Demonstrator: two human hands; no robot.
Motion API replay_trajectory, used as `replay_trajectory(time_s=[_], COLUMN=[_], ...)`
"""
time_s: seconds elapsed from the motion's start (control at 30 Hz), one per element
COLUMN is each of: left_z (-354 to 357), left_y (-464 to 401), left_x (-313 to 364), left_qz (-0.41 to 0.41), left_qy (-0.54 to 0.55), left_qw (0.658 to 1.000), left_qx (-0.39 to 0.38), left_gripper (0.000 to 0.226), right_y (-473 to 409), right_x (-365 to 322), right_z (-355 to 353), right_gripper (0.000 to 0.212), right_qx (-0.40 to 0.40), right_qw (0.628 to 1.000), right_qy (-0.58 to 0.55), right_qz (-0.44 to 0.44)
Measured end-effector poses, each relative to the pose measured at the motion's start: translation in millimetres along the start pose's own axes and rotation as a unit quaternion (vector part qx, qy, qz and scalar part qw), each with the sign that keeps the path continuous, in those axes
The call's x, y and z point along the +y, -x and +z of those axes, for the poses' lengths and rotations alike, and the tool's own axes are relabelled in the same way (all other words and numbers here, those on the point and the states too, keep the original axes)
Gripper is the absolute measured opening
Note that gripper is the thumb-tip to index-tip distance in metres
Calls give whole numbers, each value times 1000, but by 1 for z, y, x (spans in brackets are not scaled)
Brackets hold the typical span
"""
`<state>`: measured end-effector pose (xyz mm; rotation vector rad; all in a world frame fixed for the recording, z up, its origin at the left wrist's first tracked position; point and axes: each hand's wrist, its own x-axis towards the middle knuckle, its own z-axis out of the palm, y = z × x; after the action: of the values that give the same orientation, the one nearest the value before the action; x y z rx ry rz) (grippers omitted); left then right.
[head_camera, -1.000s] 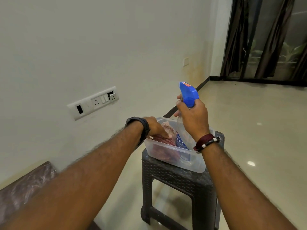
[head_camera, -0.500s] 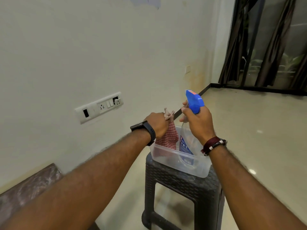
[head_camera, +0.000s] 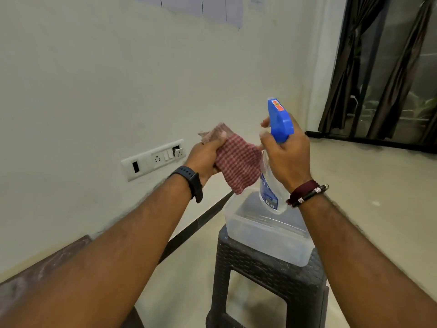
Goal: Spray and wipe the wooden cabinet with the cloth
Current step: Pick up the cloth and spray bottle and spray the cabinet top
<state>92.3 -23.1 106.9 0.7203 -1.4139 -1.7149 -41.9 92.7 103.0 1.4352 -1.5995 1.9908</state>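
— Two hands up: what does each hold?
— The left hand (head_camera: 205, 155) grips the red checked cloth (head_camera: 237, 165), which hangs above the clear plastic tub (head_camera: 267, 235). The right hand (head_camera: 287, 157) is wrapped round the spray bottle (head_camera: 272, 183) just beside it.
— And the tub?
— On the dark stool (head_camera: 269, 280), near the wall.

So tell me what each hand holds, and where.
Left hand grips the checked cloth at its upper edge; right hand grips the spray bottle at its neck.
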Motion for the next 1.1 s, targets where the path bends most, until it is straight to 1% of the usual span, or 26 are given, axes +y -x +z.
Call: replay_trajectory(time_s=[0.1, 0.23, 0.37, 0.43, 0.63, 0.73, 0.87, 0.97, 1.1], left_z=[-23, -60, -106, -138, -200, -238, -283, -312, -343], left_y=[6, 21, 39, 51, 87, 113, 152, 179, 216], left_x=[14, 33, 46, 53, 66, 77, 92, 103, 118], left_qz=[12, 38, 67, 82, 92, 101, 117, 136, 156], left_qy=[28, 56, 58, 46, 6, -12, -30, -22, -6], left_qw=[1000, 998, 994, 990, 981, 971, 953, 937, 922], left_qx=[0, 14, 65, 102, 173, 218, 278, 320, 355], left_gripper=[31, 29, 30, 31, 36, 41, 47, 46, 40], right_y=[-4, -3, 12, 26, 61, 80, 104, 124, 152], right_x=[-21, -44, -66, -81, -107, -128, -156, -183, -221], right_z=[17, 44, 80, 108, 166, 197, 232, 254, 281], right_gripper=[28, 24, 15, 12, 11, 9, 9, 9, 5], right_qx=[4, -18, -75, -106, -176, -211, -263, -300, -337], right_qw=[1000, 998, 989, 982, 967, 955, 927, 906, 889], right_qy=[-12, -55, -112, -141, -169, -196, -248, -277, -297], right_qz=[-26, 7, 53, 67, 69, 73, 100, 110, 95])
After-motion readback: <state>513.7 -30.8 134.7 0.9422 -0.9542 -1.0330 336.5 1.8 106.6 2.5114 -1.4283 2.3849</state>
